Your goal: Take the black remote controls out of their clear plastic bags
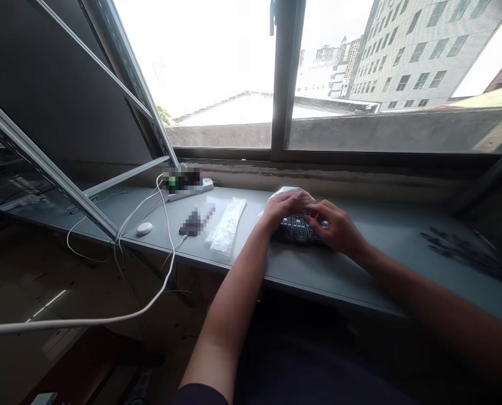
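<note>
While the left hand (283,208) curls over clear plastic (285,191), the right hand (337,226) bends half-closed at the black remotes (299,230) on the grey table (388,228). Whether either grips anything, I cannot tell.

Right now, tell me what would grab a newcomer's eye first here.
The bright window comes first, filling the top middle and right of the view. Below it, right of centre, the left hand and right hand meet over black remotes and a clear bag on the desk. At lower left, a white cable sweeps out to the edge.
</note>
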Demonstrator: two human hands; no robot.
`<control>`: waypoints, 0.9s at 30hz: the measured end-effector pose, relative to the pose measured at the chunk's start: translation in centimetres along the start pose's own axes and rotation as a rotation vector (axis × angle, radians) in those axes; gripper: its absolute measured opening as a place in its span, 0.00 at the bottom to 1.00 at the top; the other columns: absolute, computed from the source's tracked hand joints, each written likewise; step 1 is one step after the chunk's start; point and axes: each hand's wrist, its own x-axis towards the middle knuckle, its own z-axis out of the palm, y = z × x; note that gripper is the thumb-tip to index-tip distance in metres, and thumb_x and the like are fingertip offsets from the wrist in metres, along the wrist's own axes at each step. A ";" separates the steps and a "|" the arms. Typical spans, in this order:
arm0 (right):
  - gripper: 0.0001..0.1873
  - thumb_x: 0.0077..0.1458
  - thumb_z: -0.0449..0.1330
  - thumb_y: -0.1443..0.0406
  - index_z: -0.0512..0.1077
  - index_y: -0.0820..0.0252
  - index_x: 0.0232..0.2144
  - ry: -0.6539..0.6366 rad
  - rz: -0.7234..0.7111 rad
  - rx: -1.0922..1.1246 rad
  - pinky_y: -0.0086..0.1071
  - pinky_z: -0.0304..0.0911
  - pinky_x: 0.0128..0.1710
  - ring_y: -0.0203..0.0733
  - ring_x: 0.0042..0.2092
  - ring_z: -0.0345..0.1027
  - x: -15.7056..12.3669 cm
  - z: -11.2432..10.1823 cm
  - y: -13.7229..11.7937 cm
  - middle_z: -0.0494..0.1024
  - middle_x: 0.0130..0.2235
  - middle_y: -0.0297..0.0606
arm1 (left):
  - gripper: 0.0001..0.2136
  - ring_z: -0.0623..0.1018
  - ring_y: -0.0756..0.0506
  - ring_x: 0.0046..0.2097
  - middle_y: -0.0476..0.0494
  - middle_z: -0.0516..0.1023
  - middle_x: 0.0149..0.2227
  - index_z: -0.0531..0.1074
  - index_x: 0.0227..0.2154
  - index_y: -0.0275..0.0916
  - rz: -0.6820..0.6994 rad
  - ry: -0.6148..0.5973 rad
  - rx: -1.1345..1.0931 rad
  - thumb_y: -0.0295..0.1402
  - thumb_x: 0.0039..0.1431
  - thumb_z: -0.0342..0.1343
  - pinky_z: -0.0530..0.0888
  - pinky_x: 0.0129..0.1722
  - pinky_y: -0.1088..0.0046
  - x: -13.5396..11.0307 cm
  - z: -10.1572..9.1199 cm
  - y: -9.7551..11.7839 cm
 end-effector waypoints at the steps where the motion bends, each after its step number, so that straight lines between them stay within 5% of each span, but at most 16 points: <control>1: 0.19 0.75 0.63 0.56 0.79 0.50 0.63 0.003 0.003 0.009 0.45 0.78 0.42 0.48 0.35 0.76 0.0 0.0 -0.1 0.80 0.42 0.40 | 0.29 0.87 0.40 0.50 0.36 0.88 0.47 0.87 0.47 0.35 0.000 0.000 -0.005 0.56 0.54 0.78 0.80 0.61 0.57 0.0 0.0 0.0; 12: 0.23 0.75 0.62 0.55 0.76 0.49 0.68 0.050 0.032 0.029 0.46 0.78 0.42 0.47 0.33 0.75 0.1 0.0 -0.8 0.81 0.42 0.40 | 0.29 0.85 0.36 0.55 0.35 0.88 0.52 0.87 0.48 0.37 -0.034 0.035 -0.030 0.55 0.52 0.79 0.81 0.58 0.58 -0.5 0.3 0.9; 22: 0.12 0.75 0.63 0.54 0.81 0.51 0.52 0.026 0.030 0.051 0.46 0.77 0.42 0.50 0.36 0.78 0.2 0.3 -0.6 0.84 0.43 0.42 | 0.26 0.86 0.37 0.51 0.35 0.89 0.46 0.88 0.43 0.36 -0.089 0.054 -0.060 0.53 0.50 0.80 0.81 0.59 0.55 0.2 0.2 0.2; 27: 0.17 0.74 0.65 0.51 0.81 0.52 0.55 0.073 0.140 0.102 0.46 0.78 0.41 0.50 0.38 0.79 0.2 0.3 -0.4 0.85 0.44 0.42 | 0.24 0.85 0.36 0.54 0.37 0.89 0.48 0.88 0.42 0.38 -0.072 0.033 -0.033 0.54 0.55 0.77 0.81 0.60 0.55 0.3 0.0 0.2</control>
